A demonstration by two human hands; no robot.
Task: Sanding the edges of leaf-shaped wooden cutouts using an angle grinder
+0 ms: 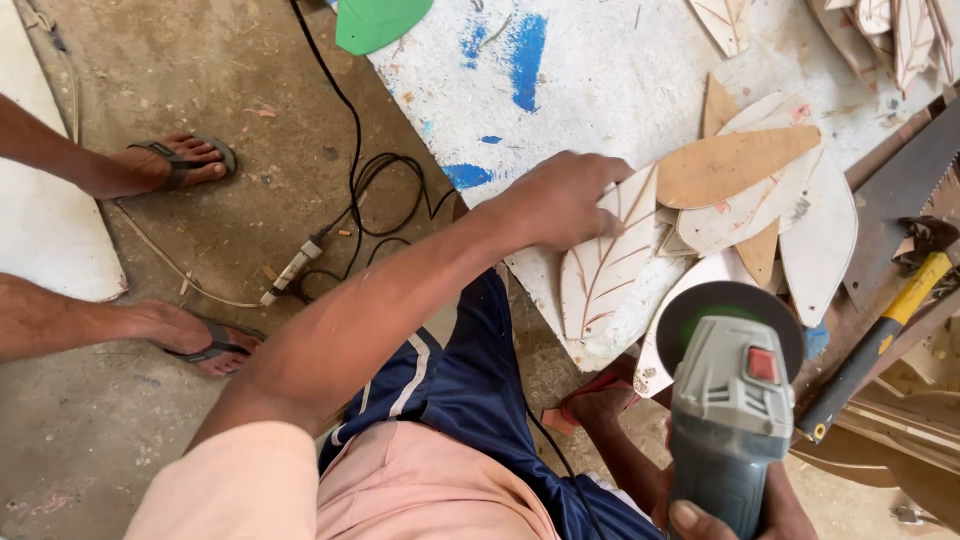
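Leaf-shaped wooden cutout [605, 262] with carved veins lies at the near edge of the white paint-stained board [600, 80], tip pointing up-right. Left hand [560, 200] lies on its upper left part, fingers spread and pressing down on the wood — a flat hold, not a closed fist.

Right hand [735, 515] is at the bottom edge of view, clenched around the body of a grey angle grinder [732, 400]; only a thumb tip and part of the palm show. Grinder points up, its round dark guard [728, 310] just beside the lower right edge of the cutout; cannot tell if the disc touches the wood.

More leaf blanks [745, 190] are piled right of the held one, overlapping — some plain tan, some pale. Another stack of leaf pieces [890, 25] sits at the top right corner. Hand saw [900, 190] and a hammer with a yellow-black handle [880, 340] lie on the right. Green piece [378, 22] at the top edge.

Black cable [355, 170] loops on the concrete floor [200, 420]. Another person's sandalled feet [185, 165] stand on the left.
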